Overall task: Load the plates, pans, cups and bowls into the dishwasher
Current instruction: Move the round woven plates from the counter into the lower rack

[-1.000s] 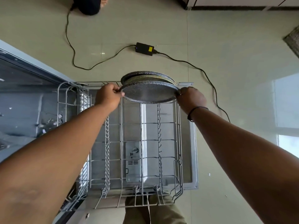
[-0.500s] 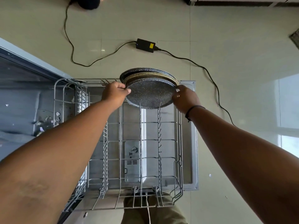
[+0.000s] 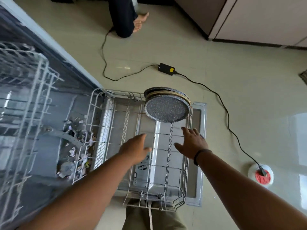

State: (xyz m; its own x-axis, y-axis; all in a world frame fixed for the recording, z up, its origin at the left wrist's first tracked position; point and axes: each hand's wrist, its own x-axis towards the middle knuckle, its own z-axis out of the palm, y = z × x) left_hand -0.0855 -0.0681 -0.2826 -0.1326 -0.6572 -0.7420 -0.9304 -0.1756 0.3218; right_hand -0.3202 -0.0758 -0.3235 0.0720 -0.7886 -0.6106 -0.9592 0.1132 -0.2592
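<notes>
plate [image 3: 167,111] released, now racked in lower rack [image 3: 189,146] | left hand [image 3: 135,151], right hand [image 3: 193,143] withdrawn, fingers spread, empty | next dish

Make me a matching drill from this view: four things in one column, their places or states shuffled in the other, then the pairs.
1. plates
2. left hand
3. adapter
4. lower rack

A. lying on the floor tiles
B. standing on edge at the rack's far end
C. pulled out over the open door
D. open, holding nothing

Pairs: 1-B, 2-D, 3-A, 4-C
</notes>
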